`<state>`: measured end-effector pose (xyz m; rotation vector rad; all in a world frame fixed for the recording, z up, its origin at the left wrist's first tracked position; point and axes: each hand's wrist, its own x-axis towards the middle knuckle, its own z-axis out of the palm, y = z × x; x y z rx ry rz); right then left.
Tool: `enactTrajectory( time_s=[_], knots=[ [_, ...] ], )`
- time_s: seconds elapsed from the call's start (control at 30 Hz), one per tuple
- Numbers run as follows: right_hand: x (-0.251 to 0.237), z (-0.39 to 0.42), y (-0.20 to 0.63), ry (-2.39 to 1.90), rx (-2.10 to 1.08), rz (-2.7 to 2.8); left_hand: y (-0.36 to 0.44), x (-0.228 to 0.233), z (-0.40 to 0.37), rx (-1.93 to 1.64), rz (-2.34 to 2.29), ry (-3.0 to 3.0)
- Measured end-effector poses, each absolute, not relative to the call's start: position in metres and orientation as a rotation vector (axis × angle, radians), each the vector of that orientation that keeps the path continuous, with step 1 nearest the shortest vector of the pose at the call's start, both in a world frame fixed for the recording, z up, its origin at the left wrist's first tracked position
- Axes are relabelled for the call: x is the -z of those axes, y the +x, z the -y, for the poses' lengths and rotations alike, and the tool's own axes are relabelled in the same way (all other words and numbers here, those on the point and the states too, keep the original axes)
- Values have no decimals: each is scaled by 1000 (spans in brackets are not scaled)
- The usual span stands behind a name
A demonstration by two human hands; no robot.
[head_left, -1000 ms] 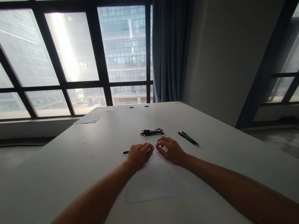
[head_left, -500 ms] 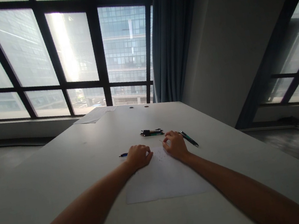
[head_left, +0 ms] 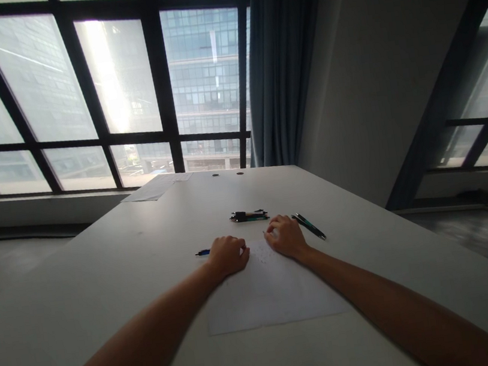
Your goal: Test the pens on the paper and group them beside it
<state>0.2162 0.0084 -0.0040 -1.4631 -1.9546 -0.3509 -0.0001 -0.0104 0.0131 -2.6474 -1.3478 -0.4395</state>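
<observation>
A sheet of white paper [head_left: 273, 297] with faint marks near its top lies flat on the table in front of me. Over its upper left edge is my left hand [head_left: 229, 254], fingers curled. The end of a blue and black pen [head_left: 202, 252] sticks out on that hand's left side; the rest is hidden by the hand, which appears closed around it. My right hand [head_left: 286, 236] is at the paper's upper right, fingers bent in a pinch. A small pale tip shows at its fingertips, too small to name.
Several dark pens [head_left: 248, 215] lie together beyond the paper. Two more dark pens [head_left: 309, 226] lie slantwise right of my right hand. Other papers [head_left: 154, 188] rest at the far left of the white table [head_left: 104, 287]. Windows and a blue curtain [head_left: 286, 68] stand behind.
The thin pale piece at my right fingertips shows less than before, and that hand has shifted very slightly. My left hand stays in place by the pen.
</observation>
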Motion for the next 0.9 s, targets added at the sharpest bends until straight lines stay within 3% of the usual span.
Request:
enactTrajectory(
  time_s=[0.17, 0.47, 0.9],
  knots=[
    [-2, 0, 211, -1258, 406, 1944, 1, -15, 13, 430, 1372, -2626],
    [3, 17, 192, -1009, 184, 2204, 4, -13, 15, 369, 1362, -2593],
    [4, 15, 194, -877, 106, 2222, 2, -8, 13, 431, 1292, -2623]
  ],
)
